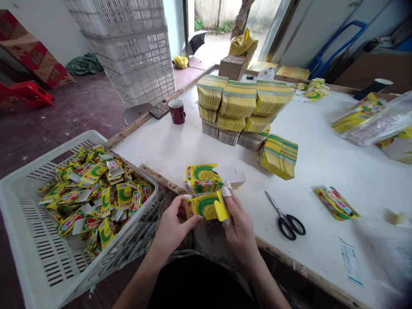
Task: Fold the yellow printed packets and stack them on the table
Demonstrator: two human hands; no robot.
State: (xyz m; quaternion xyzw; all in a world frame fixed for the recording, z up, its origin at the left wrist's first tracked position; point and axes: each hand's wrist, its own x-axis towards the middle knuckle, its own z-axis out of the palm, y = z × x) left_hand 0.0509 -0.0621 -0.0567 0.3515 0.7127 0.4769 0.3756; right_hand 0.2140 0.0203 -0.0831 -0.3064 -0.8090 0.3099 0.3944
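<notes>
Between my two hands, just off the table's front edge, is a small yellow and green cardboard box (206, 207) with an open end flap on its right. My left hand (174, 223) grips its left end, thumb across the front. My right hand (237, 214) holds the right end by the yellow flap; white tape wraps some of its fingertips. Right behind, on the table edge, lies a little stack of flat boxes (203, 174) of the same print, with white flaps sticking out to the right.
A white plastic crate (32, 206) at the left holds many folded boxes. Bundled flat cartons (240, 98) are piled mid-table. Black-handled scissors (286, 221) and a printed packet (336, 202) lie right. A maroon mug (177, 113) and a phone (159, 109) sit by the left edge.
</notes>
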